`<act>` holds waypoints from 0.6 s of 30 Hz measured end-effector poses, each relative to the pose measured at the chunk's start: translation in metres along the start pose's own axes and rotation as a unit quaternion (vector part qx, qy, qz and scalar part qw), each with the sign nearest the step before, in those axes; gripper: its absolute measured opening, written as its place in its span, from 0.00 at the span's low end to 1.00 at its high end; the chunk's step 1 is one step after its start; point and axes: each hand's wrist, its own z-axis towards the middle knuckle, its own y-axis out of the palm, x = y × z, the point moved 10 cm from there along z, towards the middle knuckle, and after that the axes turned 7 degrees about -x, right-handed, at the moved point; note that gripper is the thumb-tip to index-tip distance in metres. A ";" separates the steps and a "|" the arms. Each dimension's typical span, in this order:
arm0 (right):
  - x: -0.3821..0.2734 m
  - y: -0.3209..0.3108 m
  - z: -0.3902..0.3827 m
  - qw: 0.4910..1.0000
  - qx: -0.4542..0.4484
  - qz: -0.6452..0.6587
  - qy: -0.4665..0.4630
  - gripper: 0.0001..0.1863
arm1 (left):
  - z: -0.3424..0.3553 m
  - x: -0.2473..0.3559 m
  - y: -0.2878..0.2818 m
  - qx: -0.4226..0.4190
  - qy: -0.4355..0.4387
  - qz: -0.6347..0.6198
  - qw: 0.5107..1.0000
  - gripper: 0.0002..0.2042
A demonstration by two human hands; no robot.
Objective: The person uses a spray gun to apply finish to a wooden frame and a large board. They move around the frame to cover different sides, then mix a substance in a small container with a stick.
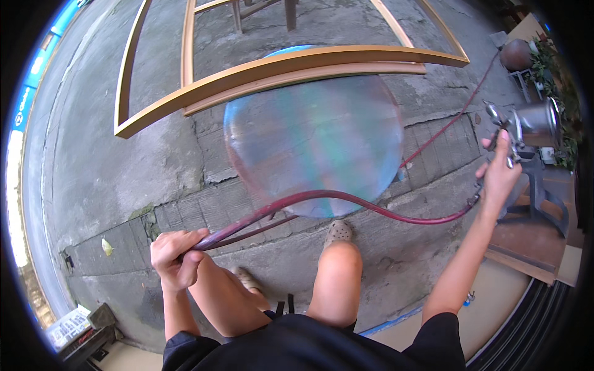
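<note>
My left hand is closed around a red rubber hose at the lower left. The hose loops across to a metal spray gun with a silver cup, gripped in my right hand at the right. Below the hose's arch, near my feet, lies a round disc with blue, green and reddish paint haze. A light wooden frame extends over the disc's far edge, ahead of both hands.
Cracked concrete ground surrounds the disc, with more hose running toward the upper right. Plants, a dark round pot and a grey metal stand on a brown board are at the right. A low box sits lower left.
</note>
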 end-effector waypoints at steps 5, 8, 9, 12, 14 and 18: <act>0.005 -0.018 -0.001 0.999 0.036 -0.014 -0.007 0.23 | -0.020 -0.041 -0.008 -0.056 -0.027 -0.004 0.998 0.16; 0.004 -0.008 -0.016 0.998 0.054 -0.004 -0.018 0.23 | -0.047 -0.069 -0.030 -0.038 -0.035 0.017 0.999 0.16; 0.000 0.002 -0.021 0.998 0.060 0.007 -0.015 0.23 | -0.061 -0.085 -0.038 -0.010 -0.063 0.008 0.998 0.17; -0.016 0.032 -0.045 0.998 0.053 0.026 -0.023 0.21 | -0.103 -0.136 -0.054 0.055 -0.120 -0.034 0.991 0.20; -0.024 0.061 -0.066 0.997 0.023 0.070 -0.027 0.20 | -0.126 -0.167 -0.062 0.081 -0.131 -0.069 0.986 0.19; -0.067 0.131 -0.136 0.993 -0.064 0.093 -0.029 0.21 | -0.175 -0.209 -0.085 0.211 -0.144 -0.167 0.952 0.18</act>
